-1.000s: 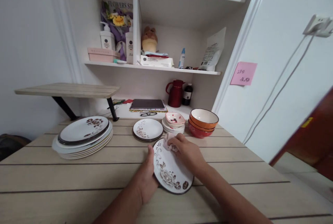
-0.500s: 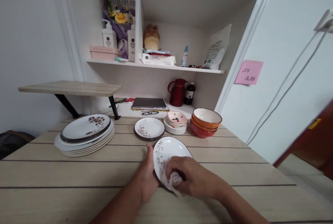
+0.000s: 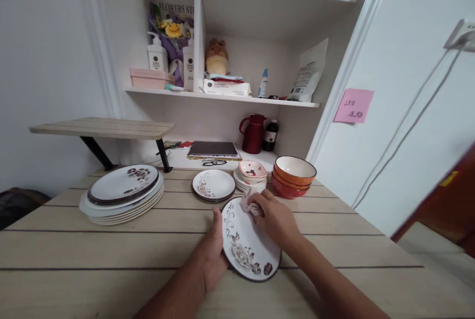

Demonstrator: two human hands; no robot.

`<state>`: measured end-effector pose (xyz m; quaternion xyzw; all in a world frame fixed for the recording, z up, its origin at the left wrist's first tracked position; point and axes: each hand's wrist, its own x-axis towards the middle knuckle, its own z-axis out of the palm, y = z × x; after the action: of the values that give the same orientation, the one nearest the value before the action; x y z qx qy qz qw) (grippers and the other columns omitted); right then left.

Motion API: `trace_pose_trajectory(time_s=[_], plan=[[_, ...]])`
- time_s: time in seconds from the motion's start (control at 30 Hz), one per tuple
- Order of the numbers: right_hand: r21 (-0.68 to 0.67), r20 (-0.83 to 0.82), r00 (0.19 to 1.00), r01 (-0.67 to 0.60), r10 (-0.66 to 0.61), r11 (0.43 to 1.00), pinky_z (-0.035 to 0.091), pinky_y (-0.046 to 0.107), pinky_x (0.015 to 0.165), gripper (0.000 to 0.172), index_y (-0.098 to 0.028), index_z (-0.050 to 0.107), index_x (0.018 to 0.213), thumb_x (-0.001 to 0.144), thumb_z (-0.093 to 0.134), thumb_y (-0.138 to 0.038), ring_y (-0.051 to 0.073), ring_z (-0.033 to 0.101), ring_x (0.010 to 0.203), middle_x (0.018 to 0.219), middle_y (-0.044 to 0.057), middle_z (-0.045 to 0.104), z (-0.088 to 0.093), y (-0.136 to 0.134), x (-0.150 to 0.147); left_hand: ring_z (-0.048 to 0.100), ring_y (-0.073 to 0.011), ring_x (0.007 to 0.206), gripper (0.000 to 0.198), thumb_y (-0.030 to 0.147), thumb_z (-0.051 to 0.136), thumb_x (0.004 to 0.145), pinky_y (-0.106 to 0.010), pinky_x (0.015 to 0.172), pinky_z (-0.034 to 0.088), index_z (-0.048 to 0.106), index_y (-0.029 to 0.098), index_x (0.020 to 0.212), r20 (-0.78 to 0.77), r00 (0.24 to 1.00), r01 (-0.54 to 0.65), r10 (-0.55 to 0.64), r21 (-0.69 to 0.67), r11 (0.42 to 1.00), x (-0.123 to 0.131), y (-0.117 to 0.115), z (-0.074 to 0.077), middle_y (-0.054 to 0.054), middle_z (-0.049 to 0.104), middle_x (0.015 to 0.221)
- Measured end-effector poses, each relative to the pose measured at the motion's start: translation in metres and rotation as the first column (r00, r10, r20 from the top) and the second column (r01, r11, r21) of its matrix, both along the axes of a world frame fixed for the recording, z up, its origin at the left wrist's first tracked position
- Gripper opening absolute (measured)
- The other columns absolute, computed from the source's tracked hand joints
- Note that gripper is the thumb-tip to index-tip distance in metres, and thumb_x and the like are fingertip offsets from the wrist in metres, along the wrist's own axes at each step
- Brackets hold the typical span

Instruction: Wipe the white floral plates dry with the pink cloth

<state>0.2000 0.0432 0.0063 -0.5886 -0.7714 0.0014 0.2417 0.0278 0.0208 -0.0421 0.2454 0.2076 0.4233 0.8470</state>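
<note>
My left hand (image 3: 213, 251) grips the left rim of a white plate (image 3: 247, 250) with a brown flower pattern, tilted up off the wooden table (image 3: 92, 250). My right hand (image 3: 274, 220) is closed on a small pale cloth (image 3: 248, 204) and presses it on the plate's far edge. Part of that far rim is hidden by the hand.
A stack of large flowered plates (image 3: 122, 191) lies at the left. Behind the held plate are a small flowered plate stack (image 3: 213, 185), small white saucers with a pink dish (image 3: 252, 173) and stacked orange bowls (image 3: 294, 174). Shelves (image 3: 222, 96) rise behind; a white wall (image 3: 401, 126) closes the right.
My right hand with the cloth moved from the plate's near part, where it covered the flower pattern, back up to the far edge. The left hand kept its grip.
</note>
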Motion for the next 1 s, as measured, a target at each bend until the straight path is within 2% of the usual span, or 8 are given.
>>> trace_pose_trajectory(time_s=[0.13,0.23,0.4,0.53,0.67,0.87,0.93,1.0], plan=[[0.031,0.000,0.999,0.049,-0.049,0.998,0.033,0.025,0.061,0.025,-0.023,0.058,0.101,0.078,0.054,-0.013,0.017,0.055,0.079,0.106,0.004,0.055,-0.006,-0.001,-0.006,0.044,-0.0300,0.132,0.081,0.073,0.040,0.079,-0.050,0.110,0.029,0.047,0.018,0.138,-0.001,1.000,0.022,-0.022,0.012,1.000,-0.001,0.000,0.000,-0.017,0.058,0.134],[0.050,-0.078,0.990,-0.110,0.113,0.993,0.041,0.028,0.071,0.032,-0.023,0.055,0.108,0.080,0.047,-0.008,0.020,0.055,0.093,0.117,0.008,0.049,-0.011,-0.001,-0.016,0.043,-0.0295,0.133,0.078,0.072,0.038,0.080,-0.051,0.109,0.029,0.045,0.022,0.139,0.010,1.000,0.019,-0.019,0.004,1.000,-0.002,0.000,0.004,-0.015,0.056,0.136],[0.012,-0.202,0.894,-0.406,0.399,0.914,0.043,0.034,0.088,0.033,-0.022,0.054,0.108,0.079,0.049,-0.006,0.020,0.051,0.104,0.117,0.008,0.049,-0.007,-0.006,-0.023,0.046,-0.0283,0.131,0.078,0.073,0.034,0.080,-0.048,0.107,0.032,0.044,0.024,0.140,0.060,0.997,0.042,-0.042,0.015,0.999,-0.002,-0.003,0.011,-0.014,0.056,0.137],[-0.042,-0.244,0.827,-0.531,0.506,0.846,0.042,0.034,0.090,0.034,-0.022,0.054,0.105,0.076,0.050,-0.003,0.019,0.051,0.102,0.112,0.006,0.052,0.003,-0.012,-0.021,0.053,-0.0281,0.123,0.077,0.073,0.035,0.079,-0.047,0.103,0.036,0.046,0.025,0.138,0.098,0.993,0.057,-0.059,0.028,0.998,-0.001,-0.004,0.012,-0.013,0.062,0.130],[-0.090,-0.296,0.754,-0.634,0.587,0.768,0.041,0.031,0.088,0.030,-0.022,0.054,0.097,0.074,0.052,-0.002,0.018,0.051,0.099,0.106,0.004,0.053,0.011,-0.018,-0.021,0.059,-0.0306,0.115,0.082,0.078,0.032,0.076,-0.049,0.098,0.040,0.051,0.022,0.133,0.005,1.000,0.004,-0.004,-0.047,0.999,-0.002,-0.006,0.016,-0.015,0.067,0.119],[-0.260,-0.289,0.691,-0.722,0.662,0.641,0.040,0.025,0.080,0.032,-0.021,0.056,0.087,0.065,0.053,0.001,0.015,0.052,0.090,0.096,-0.001,0.055,0.023,-0.032,-0.016,0.061,-0.0335,0.111,0.087,0.080,0.031,0.074,-0.048,0.092,0.045,0.057,0.015,0.127,-0.053,0.998,-0.020,0.017,-0.061,0.998,-0.002,-0.009,0.023,-0.018,0.069,0.113],[-0.354,-0.263,0.695,-0.715,0.669,0.604,0.039,0.024,0.080,0.033,-0.021,0.056,0.086,0.062,0.052,0.001,0.014,0.053,0.090,0.096,-0.001,0.057,0.028,-0.038,-0.005,0.061,-0.0332,0.111,0.084,0.077,0.035,0.076,-0.047,0.093,0.045,0.057,0.014,0.127,-0.063,0.998,-0.016,0.013,-0.049,0.999,-0.001,-0.009,0.021,-0.019,0.069,0.113],[-0.448,-0.220,0.739,-0.656,0.636,0.608,0.039,0.024,0.078,0.032,-0.022,0.058,0.086,0.062,0.053,-0.001,0.014,0.054,0.089,0.099,-0.002,0.058,0.032,-0.043,0.011,0.061,-0.0327,0.112,0.078,0.072,0.042,0.078,-0.048,0.094,0.044,0.055,0.015,0.129,-0.049,0.999,-0.013,0.012,-0.031,0.999,-0.002,-0.008,0.018,-0.019,0.068,0.116]])
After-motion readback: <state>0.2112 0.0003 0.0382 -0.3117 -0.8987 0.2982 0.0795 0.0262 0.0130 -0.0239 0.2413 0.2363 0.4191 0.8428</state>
